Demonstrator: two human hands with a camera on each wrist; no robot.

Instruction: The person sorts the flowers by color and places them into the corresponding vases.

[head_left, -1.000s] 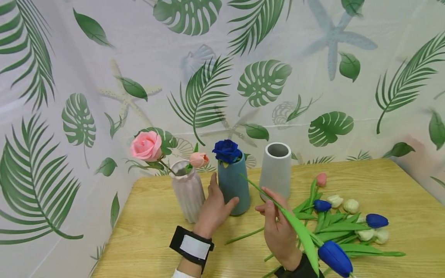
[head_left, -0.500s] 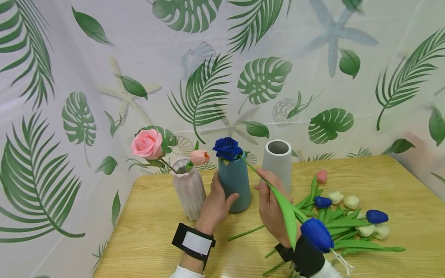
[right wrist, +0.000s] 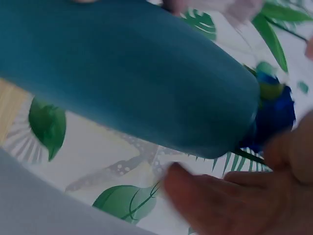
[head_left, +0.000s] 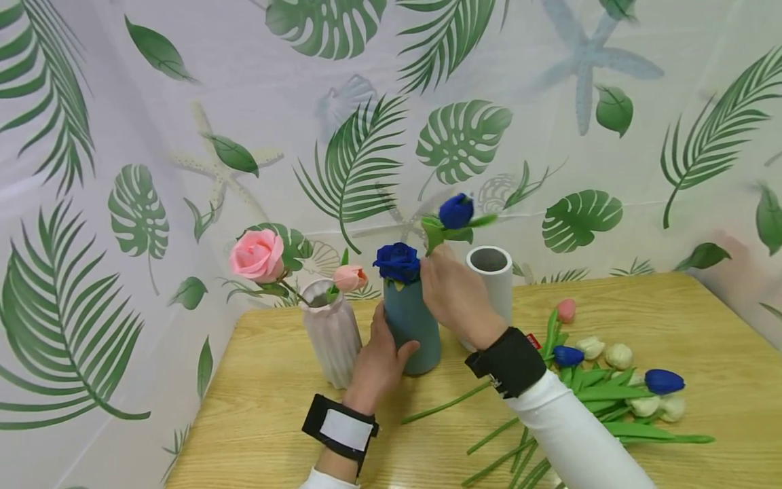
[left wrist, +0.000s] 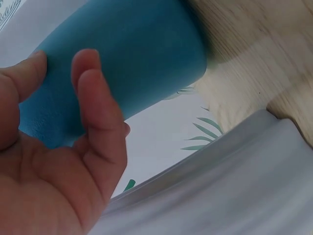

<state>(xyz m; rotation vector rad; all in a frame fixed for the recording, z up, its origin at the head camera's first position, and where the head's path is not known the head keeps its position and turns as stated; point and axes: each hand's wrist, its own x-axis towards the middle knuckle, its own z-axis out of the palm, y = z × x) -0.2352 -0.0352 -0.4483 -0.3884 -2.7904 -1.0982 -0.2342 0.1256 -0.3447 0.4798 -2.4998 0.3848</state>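
Note:
My left hand [head_left: 375,367] grips the blue vase [head_left: 412,333], thumb on its front and fingers around its left side. A blue rose [head_left: 397,263] stands in this vase, its bloom at the rim. Beside the rim, my right hand [head_left: 455,288] holds a blue tulip [head_left: 456,211] upright by the stem, bloom above the fist and green leaves spread below it. The hand hides most of that stem. In the left wrist view the vase [left wrist: 132,54] lies within the thumb and fingers. The right wrist view has the vase [right wrist: 132,78] and blurred right fingers near its mouth.
Left of the blue vase, a pale pink ribbed vase [head_left: 332,339] holds a pink rose [head_left: 258,256] and a pink tulip [head_left: 350,278]. A white vase [head_left: 497,292] stands behind the right hand. Loose tulips [head_left: 611,394] lie on the wooden table [head_left: 256,421] at right.
My right hand has risen and turned, bringing the blue tulip from bloom-down near the wrist to bloom-up beside the vase rim. The left hand keeps its grip on the vase.

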